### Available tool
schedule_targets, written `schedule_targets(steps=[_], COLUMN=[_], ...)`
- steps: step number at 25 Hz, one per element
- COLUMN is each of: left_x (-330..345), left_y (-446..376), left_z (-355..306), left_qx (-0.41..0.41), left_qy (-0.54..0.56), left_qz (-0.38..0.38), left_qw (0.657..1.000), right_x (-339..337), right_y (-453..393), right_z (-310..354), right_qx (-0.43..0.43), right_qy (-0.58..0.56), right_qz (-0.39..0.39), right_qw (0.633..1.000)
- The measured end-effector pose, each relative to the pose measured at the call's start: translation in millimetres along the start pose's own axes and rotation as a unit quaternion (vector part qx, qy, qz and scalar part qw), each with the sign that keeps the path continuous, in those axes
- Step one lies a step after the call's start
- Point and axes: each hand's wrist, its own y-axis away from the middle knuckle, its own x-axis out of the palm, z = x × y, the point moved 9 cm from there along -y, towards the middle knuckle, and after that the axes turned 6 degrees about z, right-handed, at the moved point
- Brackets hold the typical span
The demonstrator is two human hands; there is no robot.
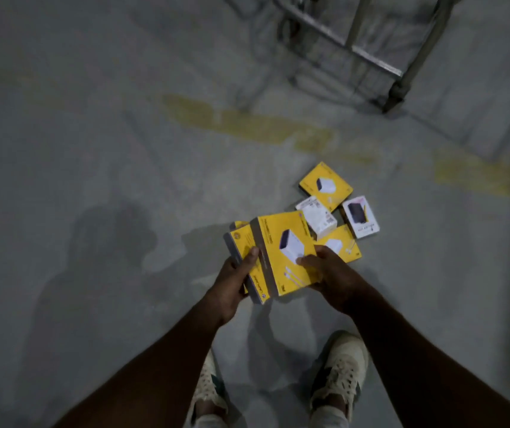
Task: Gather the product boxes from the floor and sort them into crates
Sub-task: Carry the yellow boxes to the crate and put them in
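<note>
- So both hands were busy here: the left hand (235, 273) and right hand (329, 273) were clamped on a small stack of yellow boxes (281, 254), held above the floor (93, 149) in front of the person's shoes (340, 369).
- Left thumb was pressing on the lower box's face near its left edge, and the right thumb sat on the top box's printed face. The fingers underneath weren't visible, so I couldn't tell how they wrapped.
- The rest of the product boxes were down on the floor just beyond the hands: a yellow box (326, 185) farthest out, a white box (317, 217) touching it, a white box with a dark picture (361, 220) off to the right, and another yellow one (344, 244) partly hidden behind the right hand.
- My guess on handling: stiff, light retail cartons with glossy printed faces, so probably a bit slippery when stacked. The held ones had already fanned out, not squared up.
- Best grip looked like pinching the short edges or squeezing the whole stack from both sides, flat faces together.
- The top box's long axis ran away from the person, leaning slightly left, printed face up, gray spine facing left.
- The floor boxes all lay flat, each turned a different way.
- No crates in view, only a blurry metal frame (371, 54) up top.
</note>
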Motion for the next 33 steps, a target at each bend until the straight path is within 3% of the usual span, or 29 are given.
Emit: schedule_targets(steps=[3, 5, 7, 14, 19, 25, 29, 33], left_x=[30.7, 53.5, 69.8, 72.6, 49.8, 25.9, -2.7, -43.3], left_y=[43.3, 79.1, 119.1, 279.8, 408.2, 543.9, 628.5, 726.5], left_z=[-61.4, -96.6, -131.3, -234.0, -272.4, -259.4, -199.7, -112.1], left_qx=[0.018, 0.02, 0.032, 0.145, 0.211, 0.299, 0.346, 0.378], left_qy=[-0.012, 0.03, 0.059, 0.096, 0.171, 0.239, 0.246, 0.253], left_qz=[0.051, 0.121, 0.139, 0.017, -0.052, -0.1, -0.137, -0.226], left_qw=[0.998, 0.992, 0.988, 0.985, 0.961, 0.918, 0.895, 0.862], right_x=[33.7, 54.8, 75.5, 194.6, 288.1, 375.0, 434.0, 507.3], right_y=[42.7, 73.3, 105.0, 234.7, 312.0, 392.6, 453.9, 526.7], right_z=[67.9, 102.8, 133.9, 249.2, 292.9, 257.7, 191.4, 101.1], right_qx=[-0.007, 0.012, 0.034, 0.042, 0.027, 0.033, 0.072, 0.107], right_qy=[0.012, 0.018, 0.016, 0.056, 0.011, -0.029, 0.041, 0.198], right_qz=[0.109, 0.152, 0.175, 0.217, 0.262, 0.338, 0.398, 0.439], right_qw=[0.994, 0.988, 0.984, 0.974, 0.965, 0.94, 0.914, 0.87])
